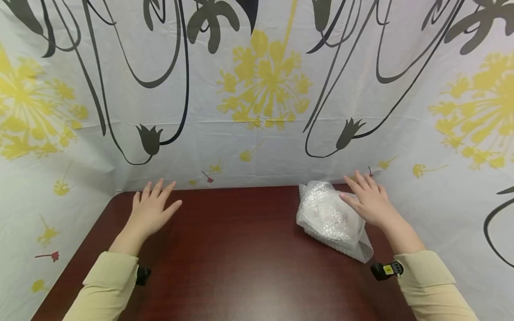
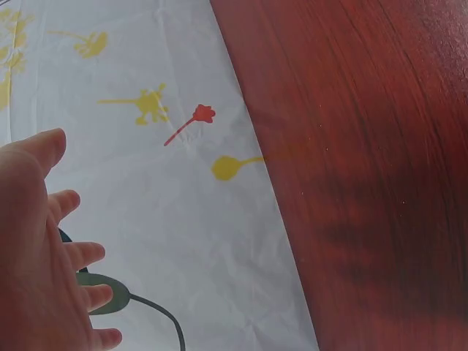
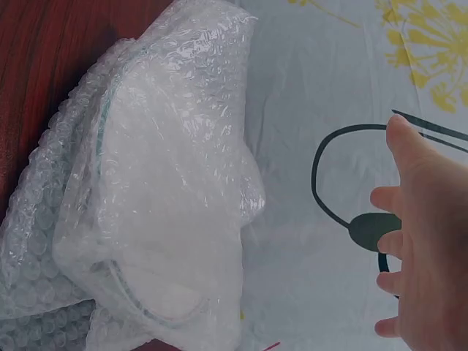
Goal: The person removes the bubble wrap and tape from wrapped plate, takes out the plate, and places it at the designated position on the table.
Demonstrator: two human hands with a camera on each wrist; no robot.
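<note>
A bundle of clear bubble wrap (image 1: 330, 218) lies on the right part of the dark red table, near its back edge. Through the plastic in the right wrist view, a pale, round-edged thing shows inside the bubble wrap (image 3: 168, 175); its kind is not clear. My right hand (image 1: 370, 200) hovers at the bundle's right side with fingers spread, holding nothing. In its wrist view a gap shows between the right hand (image 3: 431, 241) and the wrap. Over the table's left side, my left hand (image 1: 150, 211) is spread with nothing in it; the left wrist view shows the hand (image 2: 44, 256) too.
The dark red wooden table (image 1: 233, 249) has a rounded back left corner. A white cloth (image 1: 261, 147) printed with yellow and grey flowers hangs behind it and along both sides. A small black device (image 1: 386, 270) sits at the right cuff, another device (image 1: 142, 275) at the left.
</note>
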